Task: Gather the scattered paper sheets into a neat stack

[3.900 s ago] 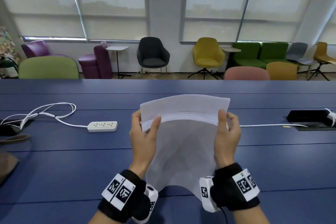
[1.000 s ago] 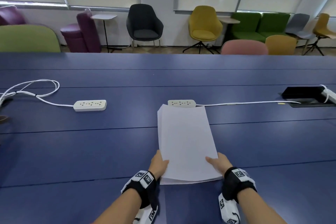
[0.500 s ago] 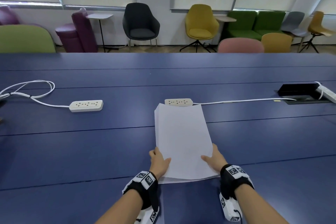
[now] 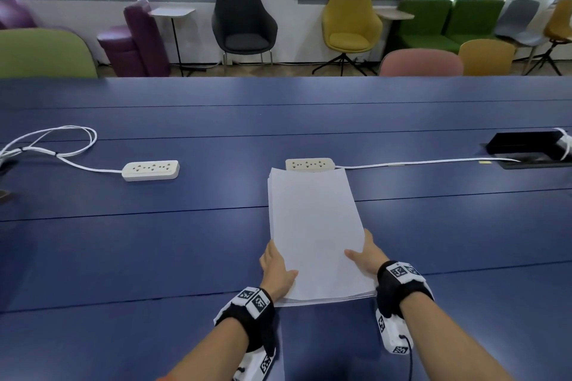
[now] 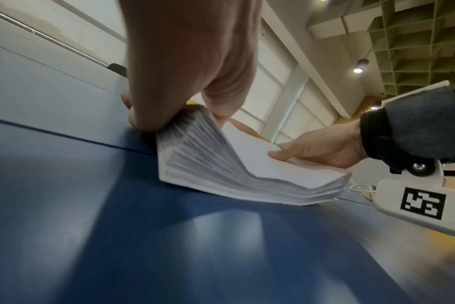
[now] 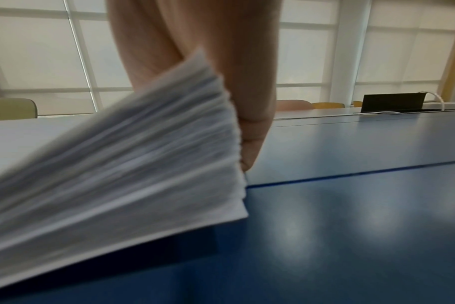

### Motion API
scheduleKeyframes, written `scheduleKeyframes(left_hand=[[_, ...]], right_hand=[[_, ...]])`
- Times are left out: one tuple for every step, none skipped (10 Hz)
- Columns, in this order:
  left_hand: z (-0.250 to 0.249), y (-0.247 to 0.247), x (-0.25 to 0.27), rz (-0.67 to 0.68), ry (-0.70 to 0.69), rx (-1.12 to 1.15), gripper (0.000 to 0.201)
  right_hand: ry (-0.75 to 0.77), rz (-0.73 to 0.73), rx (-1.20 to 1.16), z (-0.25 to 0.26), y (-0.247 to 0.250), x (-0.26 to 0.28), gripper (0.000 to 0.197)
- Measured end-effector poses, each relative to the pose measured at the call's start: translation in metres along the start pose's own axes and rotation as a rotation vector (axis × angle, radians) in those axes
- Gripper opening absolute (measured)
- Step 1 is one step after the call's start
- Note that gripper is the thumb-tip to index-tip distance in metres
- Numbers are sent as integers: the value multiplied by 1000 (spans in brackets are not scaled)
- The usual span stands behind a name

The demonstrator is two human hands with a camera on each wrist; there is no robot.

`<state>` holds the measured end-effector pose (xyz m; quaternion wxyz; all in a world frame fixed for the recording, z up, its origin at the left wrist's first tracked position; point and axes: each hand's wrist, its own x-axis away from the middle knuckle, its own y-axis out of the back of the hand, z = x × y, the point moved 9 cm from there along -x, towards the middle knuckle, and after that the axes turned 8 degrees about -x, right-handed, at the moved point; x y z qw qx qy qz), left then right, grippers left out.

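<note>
The stack of paper sheets (image 4: 312,232) is lain flat on the blue table (image 4: 154,244), its near corners gripped by the left hand (image 4: 276,269) and right hand (image 4: 368,254), thumbs on top and fingers curled under. Sheets could be fanned or slid askew if one side is lifted unevenly. The far edge is touched by a power strip (image 4: 309,164); open room is left on both sides.

No readable words or numbers appear; the wrist bands (image 4: 402,272) carry only black-and-white square code markers, and the paper stack (image 4: 312,226) looks blank.
</note>
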<state>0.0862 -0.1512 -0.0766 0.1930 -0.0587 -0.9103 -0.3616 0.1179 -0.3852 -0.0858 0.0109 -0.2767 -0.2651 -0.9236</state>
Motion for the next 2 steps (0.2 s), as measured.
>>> scheduleKeyframes(left_hand=[[-3, 4, -1, 40, -1, 12, 85], [-2, 12, 7, 30, 7, -1, 97]], right_hand=[[-36, -9, 13, 0, -2, 0, 80], [-90, -131, 238, 1, 7, 15, 85]])
